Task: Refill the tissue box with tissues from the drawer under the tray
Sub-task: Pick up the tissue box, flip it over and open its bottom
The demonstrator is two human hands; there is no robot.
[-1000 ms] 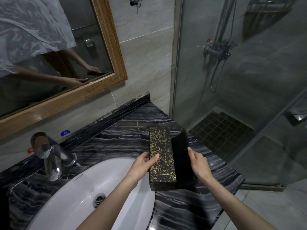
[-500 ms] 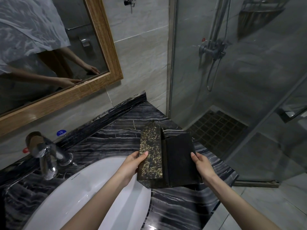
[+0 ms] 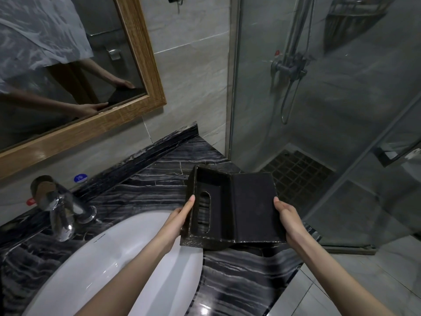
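The black tissue box (image 3: 218,201) lies opened out on the dark marble counter (image 3: 145,188), its hollow inside facing up with the oval slot showing. Its flat hinged panel (image 3: 252,208) is folded down to the right. My left hand (image 3: 182,215) holds the box's left wall, fingers along the outer side. My right hand (image 3: 286,215) grips the right edge of the flat panel. I see no tissues inside the box. No drawer or tray is in view.
A white basin (image 3: 95,265) lies left of the box, with a chrome tap (image 3: 57,206) behind it. A wood-framed mirror (image 3: 141,65) hangs above. The glass shower screen (image 3: 319,110) stands right of the counter. The counter's edge drops to the tiled floor (image 3: 341,288).
The box stood on its side with the gold-patterned face showing; now it is tipped open, the panel swung down flat to the right and the empty inside faces up.
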